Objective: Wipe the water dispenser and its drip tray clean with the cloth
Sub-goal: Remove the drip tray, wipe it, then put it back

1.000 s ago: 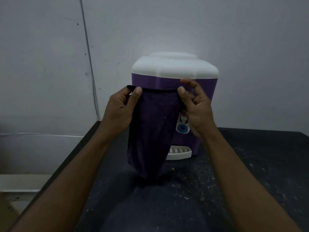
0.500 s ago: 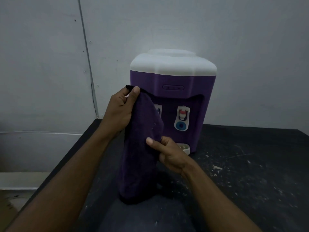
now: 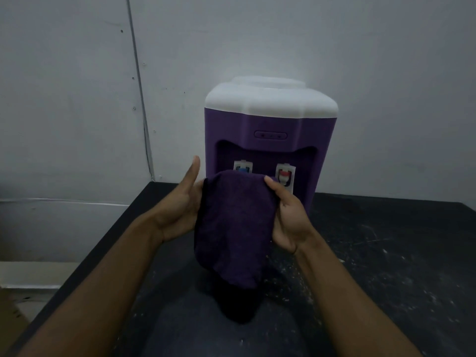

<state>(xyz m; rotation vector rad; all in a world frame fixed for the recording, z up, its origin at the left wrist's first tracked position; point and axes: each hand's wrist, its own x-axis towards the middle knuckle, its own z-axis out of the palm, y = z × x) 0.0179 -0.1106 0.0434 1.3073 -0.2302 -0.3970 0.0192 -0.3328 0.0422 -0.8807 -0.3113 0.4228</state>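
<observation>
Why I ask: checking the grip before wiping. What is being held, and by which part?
The folded purple cloth: the right hand pinches its upper right edge, thumb in front; the left hand supports its left edge, thumb raised.

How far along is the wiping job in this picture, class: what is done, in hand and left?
Done: no wiped part shows on the water dispenser. In hand: the left hand and right hand hold the purple cloth bunched in front of the taps. Left: wiping the whole body, and the drip tray, hidden behind the cloth.
</observation>
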